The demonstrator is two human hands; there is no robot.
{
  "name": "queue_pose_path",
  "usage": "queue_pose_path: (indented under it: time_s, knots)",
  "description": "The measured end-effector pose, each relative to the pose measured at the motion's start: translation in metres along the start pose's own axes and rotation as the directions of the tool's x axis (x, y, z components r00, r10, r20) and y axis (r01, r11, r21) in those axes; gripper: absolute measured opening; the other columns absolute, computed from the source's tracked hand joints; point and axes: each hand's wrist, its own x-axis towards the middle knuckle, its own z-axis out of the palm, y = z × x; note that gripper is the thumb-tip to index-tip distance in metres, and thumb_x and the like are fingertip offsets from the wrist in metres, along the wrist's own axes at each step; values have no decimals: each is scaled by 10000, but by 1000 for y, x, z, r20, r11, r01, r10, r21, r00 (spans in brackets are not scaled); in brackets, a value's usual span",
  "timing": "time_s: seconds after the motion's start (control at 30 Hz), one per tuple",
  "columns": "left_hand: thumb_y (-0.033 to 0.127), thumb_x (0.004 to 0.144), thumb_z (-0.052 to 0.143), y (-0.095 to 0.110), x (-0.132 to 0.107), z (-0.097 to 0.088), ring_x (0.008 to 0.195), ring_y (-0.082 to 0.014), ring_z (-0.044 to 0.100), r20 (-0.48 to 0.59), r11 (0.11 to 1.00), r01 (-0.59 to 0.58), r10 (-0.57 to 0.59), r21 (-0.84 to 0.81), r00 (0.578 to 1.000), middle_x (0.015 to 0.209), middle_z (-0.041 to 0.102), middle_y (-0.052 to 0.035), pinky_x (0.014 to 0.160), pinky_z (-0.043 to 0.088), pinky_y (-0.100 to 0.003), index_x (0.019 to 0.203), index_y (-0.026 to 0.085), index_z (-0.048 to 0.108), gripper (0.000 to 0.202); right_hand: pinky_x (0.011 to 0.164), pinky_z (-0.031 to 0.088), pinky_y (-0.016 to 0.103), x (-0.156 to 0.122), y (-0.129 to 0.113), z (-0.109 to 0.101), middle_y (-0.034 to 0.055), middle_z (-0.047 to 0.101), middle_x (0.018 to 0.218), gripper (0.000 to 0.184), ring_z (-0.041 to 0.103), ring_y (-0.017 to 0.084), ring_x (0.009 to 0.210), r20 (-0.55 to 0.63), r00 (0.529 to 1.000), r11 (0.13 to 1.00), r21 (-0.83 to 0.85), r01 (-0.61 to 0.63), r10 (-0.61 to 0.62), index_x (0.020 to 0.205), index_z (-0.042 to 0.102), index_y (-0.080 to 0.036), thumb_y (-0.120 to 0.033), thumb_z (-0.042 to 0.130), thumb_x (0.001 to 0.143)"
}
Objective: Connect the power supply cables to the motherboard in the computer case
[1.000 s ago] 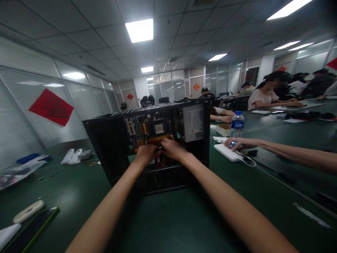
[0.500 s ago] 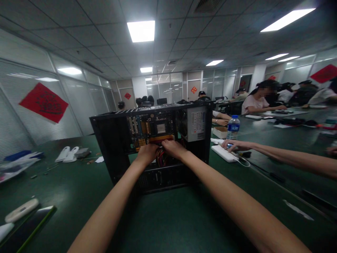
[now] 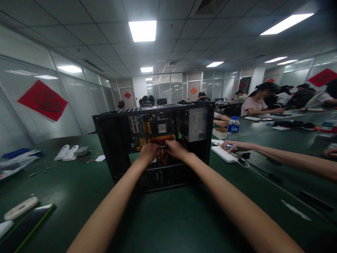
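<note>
An open-sided black metal computer case (image 3: 113, 140) stands upright on a dark green tabletop (image 3: 168, 218), directly in front of the person. Inside, a dark circuit board (image 3: 152, 121) with pale and blue slots fills the middle, and a grey metal power supply box (image 3: 198, 124) with a printed label sits at the upper right. Both of the person's hands reach into the case: the left hand (image 3: 149, 153) and the right hand (image 3: 177, 149) have their fingers bent inward at a long orange-gold strip (image 3: 162, 138) along the board's lower part, with thin multicoloured cables (image 3: 163, 158) just below and between them. The fingertips are hidden or blurred, so whether either hand grips the strip cannot be told. To the right, a co-worker's hand (image 3: 233, 146) rests on a flat white rectangular device (image 3: 222, 154), near a blue-capped clear plastic bottle (image 3: 233, 126).
</note>
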Motion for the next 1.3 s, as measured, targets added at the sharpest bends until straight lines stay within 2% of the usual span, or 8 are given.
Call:
queue_pose_path:
  time_s: [0.13, 0.3, 0.7, 0.9, 1.03, 1.17, 1.23, 1.3]
  knots:
    - [326, 991, 424, 2, -2, -2, 1004, -285, 714, 10, 1000, 5, -5, -5, 1000, 1081, 759, -116, 819, 536, -363, 1144, 264, 743, 360, 783, 469, 246, -4, 6, 3, 88, 738, 978, 175, 678, 182, 918, -35, 985, 978, 131, -164, 170, 1018, 678, -137, -134, 593, 866]
    - [321, 987, 425, 4, -2, -4, 1020, -280, 709, 20, 1000, 16, -16, -7, 1000, 1099, 755, -121, 832, 531, -356, 1138, 257, 745, 360, 819, 472, 249, -5, 3, -3, 77, 758, 982, 189, 694, 183, 934, -2, 966, 962, 88, -258, 259, 976, 746, -176, -196, 572, 903]
    - [281, 963, 429, 9, -1, -5, 984, -325, 714, 11, 999, 35, -35, 2, 999, 1050, 751, -182, 823, 529, -409, 1067, 191, 768, 366, 791, 470, 242, -3, -1, -5, 100, 763, 1008, 217, 703, 198, 952, 18, 958, 958, 14, -286, 286, 1002, 758, -172, -235, 564, 926]
    - [348, 980, 450, 6, -11, -8, 1032, -252, 699, -73, 990, 76, -85, -115, 994, 1124, 754, -81, 882, 515, -341, 1143, 259, 736, 341, 765, 467, 235, -8, 0, -9, 93, 765, 1011, 211, 702, 188, 927, 35, 969, 967, 66, -245, 243, 999, 750, -150, -205, 563, 919]
    - [323, 996, 432, 4, -71, -10, 955, -189, 697, -346, 917, -84, -62, -390, 936, 1052, 760, -81, 857, 514, -287, 1065, 183, 727, 334, 779, 476, 247, -11, 4, -9, 80, 766, 993, 203, 701, 186, 919, 24, 977, 965, 153, -214, 213, 975, 746, -164, -236, 561, 928]
    - [336, 962, 467, -18, -177, -5, 737, -167, 656, -315, 939, -226, 139, -261, 939, 785, 733, -52, 825, 502, -312, 832, 185, 710, 314, 754, 485, 257, -11, 12, -4, 68, 767, 952, 179, 702, 186, 873, -5, 984, 959, 226, -170, 176, 924, 745, -177, -238, 577, 912]
    - [328, 956, 451, -48, -231, -6, 690, -170, 636, -219, 986, -101, 70, -136, 973, 701, 698, -35, 819, 489, -324, 741, 203, 680, 338, 720, 482, 254, -11, 13, -2, 57, 766, 910, 182, 701, 184, 835, -2, 985, 955, 246, -166, 172, 915, 745, -184, -260, 580, 912]
    - [356, 957, 433, -88, -278, -11, 780, -194, 659, -185, 972, 224, -234, -70, 955, 805, 724, -56, 843, 489, -322, 781, 199, 671, 335, 707, 478, 254, -10, 12, -2, 52, 764, 884, 184, 698, 184, 816, 3, 986, 955, 247, -162, 167, 910, 746, -189, -268, 581, 910]
